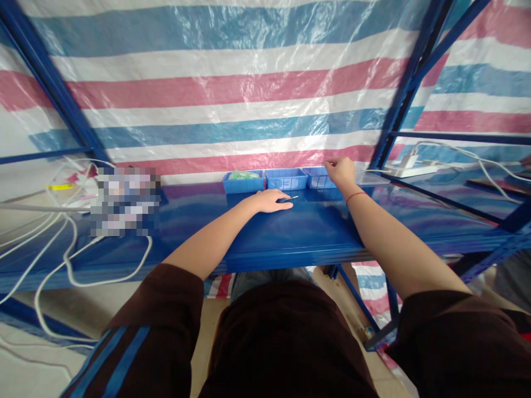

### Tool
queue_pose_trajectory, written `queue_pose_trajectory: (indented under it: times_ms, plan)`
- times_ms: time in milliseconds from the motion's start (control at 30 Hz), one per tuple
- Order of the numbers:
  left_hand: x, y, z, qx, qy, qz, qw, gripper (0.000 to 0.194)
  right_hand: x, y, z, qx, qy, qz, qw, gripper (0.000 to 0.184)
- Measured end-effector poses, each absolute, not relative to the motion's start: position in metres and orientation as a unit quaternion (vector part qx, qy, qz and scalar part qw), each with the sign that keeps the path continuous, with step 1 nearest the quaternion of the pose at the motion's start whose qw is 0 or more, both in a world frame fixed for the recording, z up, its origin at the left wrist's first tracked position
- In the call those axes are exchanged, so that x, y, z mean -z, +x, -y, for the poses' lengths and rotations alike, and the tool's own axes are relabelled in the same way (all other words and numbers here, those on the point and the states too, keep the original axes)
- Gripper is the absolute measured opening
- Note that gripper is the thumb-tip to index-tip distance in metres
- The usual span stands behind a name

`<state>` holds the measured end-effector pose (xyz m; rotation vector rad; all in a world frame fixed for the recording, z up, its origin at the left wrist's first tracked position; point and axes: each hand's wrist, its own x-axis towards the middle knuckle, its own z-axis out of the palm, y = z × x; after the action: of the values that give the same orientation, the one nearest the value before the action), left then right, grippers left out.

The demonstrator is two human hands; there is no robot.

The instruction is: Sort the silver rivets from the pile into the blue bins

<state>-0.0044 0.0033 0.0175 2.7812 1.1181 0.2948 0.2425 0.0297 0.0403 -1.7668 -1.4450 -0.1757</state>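
Fingers of the left hand [267, 201] lie low over the worktop, thumb and forefinger a little apart on either side of a slim, dark-handled tool with a silvery metal tip [293, 197]; whether they grip it or merely rest against it, I cannot tell. The tool lies just on the near side of the middle one of three bins, its tip towards the right.

The right hand [342, 172] is at the blue plastic right bin [320, 181], its fingertips drawn close together above the far part; whether they pinch something small, or touch the rim, is too small to tell. Left of it stand the blue plastic middle bin [287, 182] and the blue plastic left bin [244, 187], which holds something pale green.

The step in hand looks like work at the right bin while the left hand minds the tool. From here, a lift of the tool would call for a firmer close of thumb and forefinger, and the right hand would need to clear the bin's rim.

Beneath everything runs the glossy blue metal worktop [265, 237], with a red, white and blue striped plastic sheet [232, 94] behind it.
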Motion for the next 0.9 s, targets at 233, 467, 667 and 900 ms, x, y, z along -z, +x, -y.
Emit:
queue_pose_trajectory:
  times_ms: [233,467,667,900]
  plan:
    - [-0.019,-0.004,-0.006,-0.134,0.940,-0.313,0.017,0.028,-0.029,0.251,-0.038,0.058,-0.752,0.558,0.347,0.042]
    - [-0.015,0.002,0.000,-0.116,0.944,-0.304,0.049,0.041,-0.039,0.236,-0.038,0.074,-0.683,0.646,0.333,0.039]
    - [-0.014,0.006,-0.003,-0.121,0.957,-0.264,0.022,0.031,-0.047,0.216,-0.026,0.039,-0.622,0.740,0.253,0.036]
    - [-0.018,0.005,-0.006,-0.139,0.948,-0.286,-0.025,0.023,-0.056,0.197,-0.004,-0.053,-0.561,0.807,0.179,0.030]
